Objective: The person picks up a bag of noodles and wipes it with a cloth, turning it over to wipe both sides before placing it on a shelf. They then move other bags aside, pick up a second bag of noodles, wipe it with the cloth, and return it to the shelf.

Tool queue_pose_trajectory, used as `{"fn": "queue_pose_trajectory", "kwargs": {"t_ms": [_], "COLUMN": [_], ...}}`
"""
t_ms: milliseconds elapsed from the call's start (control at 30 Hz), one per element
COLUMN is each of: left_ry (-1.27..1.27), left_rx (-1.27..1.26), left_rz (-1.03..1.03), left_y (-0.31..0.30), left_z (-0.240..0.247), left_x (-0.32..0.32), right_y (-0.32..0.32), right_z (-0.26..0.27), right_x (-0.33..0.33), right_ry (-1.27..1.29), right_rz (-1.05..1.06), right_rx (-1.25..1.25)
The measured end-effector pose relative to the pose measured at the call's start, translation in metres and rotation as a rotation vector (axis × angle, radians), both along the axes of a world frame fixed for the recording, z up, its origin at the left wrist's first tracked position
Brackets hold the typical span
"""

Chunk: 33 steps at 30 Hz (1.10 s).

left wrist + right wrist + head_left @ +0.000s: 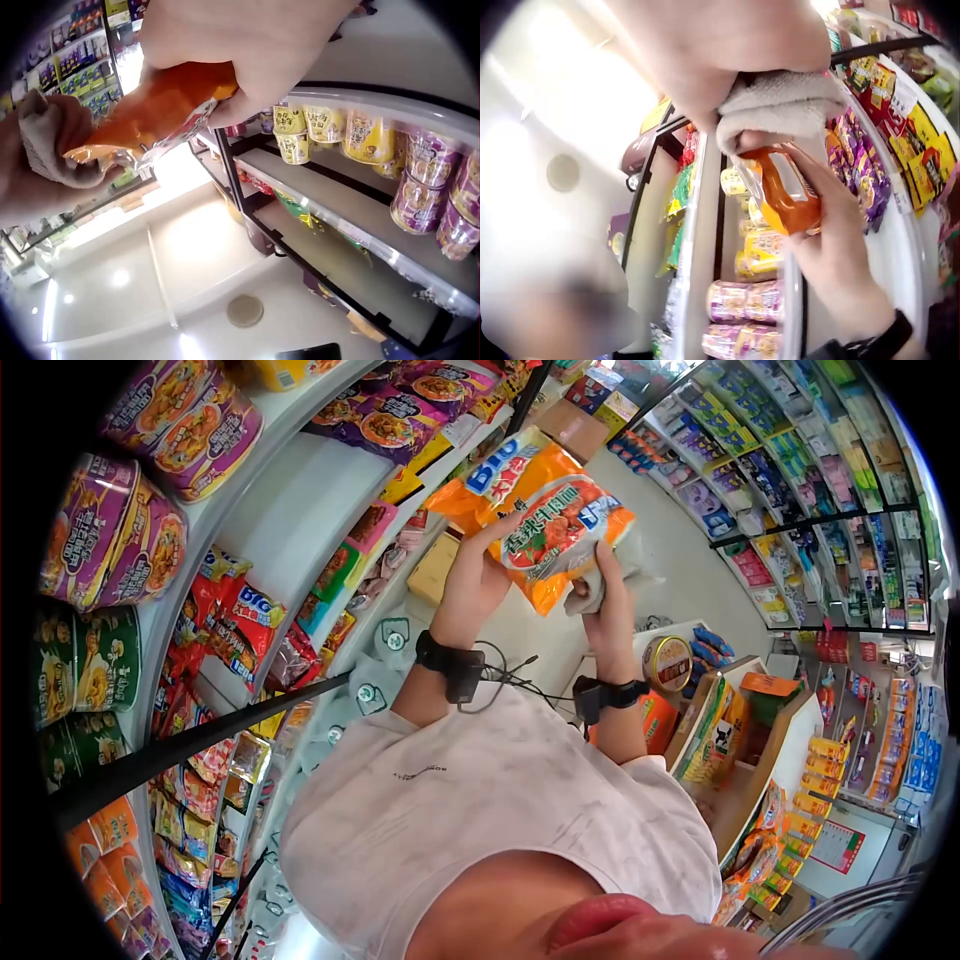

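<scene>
An orange noodle packet with printed noodles and lettering is held up between both hands in the head view. My left hand grips its near left side, thumb across the printed face. On the packet's right side, my right hand pinches the edge and also holds a folded grey cloth. In the right wrist view the cloth is bunched under the right fingers, against the end of the packet. The left wrist view shows the packet's orange side below the left palm.
Shelves at left carry purple noodle tubs, red noodle packets and purple packets. A black shelf bar crosses near the left arm. Boxed goods stand at right; a tall stocked rack is beyond the aisle floor.
</scene>
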<state>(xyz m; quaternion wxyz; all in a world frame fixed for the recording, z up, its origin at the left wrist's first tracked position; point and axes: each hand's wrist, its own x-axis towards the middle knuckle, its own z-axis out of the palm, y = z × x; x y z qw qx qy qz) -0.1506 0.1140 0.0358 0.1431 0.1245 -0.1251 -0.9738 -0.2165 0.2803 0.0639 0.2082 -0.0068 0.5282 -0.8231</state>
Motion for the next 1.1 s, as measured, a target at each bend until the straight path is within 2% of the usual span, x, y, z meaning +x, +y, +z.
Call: {"fn": "queue_pose_trajectory", "kwargs": {"t_ms": [33,133,167,267,367,467,567,667,700,800,833,967,1067,1100], "left_ry": [0.003,0.027,0.029,0.002,0.032,0.029,0.156,0.183,0.193,0.151,0.184,-0.049,0.27,0.239], "left_rx": [-0.013,-0.063,-0.078,-0.059,-0.158,-0.064,-0.045,-0.029,-0.075,-0.189,-0.234,-0.163,-0.108,-0.195], "left_rz": [0.046,0.109,0.111,0.039,-0.036,-0.062,0.069,0.154,0.123,0.009,-0.062,-0.054,-0.112,-0.113], "left_y": [-0.001,-0.002,-0.001,0.003,0.002,0.005,-0.002,0.01,0.018,0.053,0.066,0.098,0.078,0.083], "left_z": [-0.002,0.006,0.008,0.006,-0.005,-0.004,0.013,0.033,0.029,0.027,0.032,0.016,-0.029,-0.022], "left_x": [-0.001,-0.002,0.0,0.0,-0.003,-0.011,-0.016,-0.018,-0.022,-0.035,-0.036,-0.047,-0.068,-0.057], "right_y": [-0.003,0.001,0.003,0.0,0.003,0.025,0.04,0.056,0.055,0.04,0.035,0.035,0.054,0.06], "right_z": [0.0,-0.027,-0.031,-0.014,-0.016,-0.019,-0.017,-0.009,0.001,0.043,0.048,0.055,0.04,0.031], "right_x": [0.007,0.016,0.021,0.031,0.035,0.036,0.013,-0.009,-0.009,-0.009,-0.012,0.0,0.005,0.007], "right_ry": [0.021,0.047,0.079,0.133,0.28,0.22,0.071,0.198,0.367,0.854,1.024,1.52,1.541,1.561], "right_rz": [-0.055,0.096,0.192,0.23,0.088,0.062,-0.215,-0.332,-0.368,-0.251,-0.235,-0.065,0.101,0.133], "right_rx": [0.081,0.242,0.287,0.342,0.319,0.359,0.204,0.159,0.333,0.326,0.45,0.945,0.889,0.871]}}
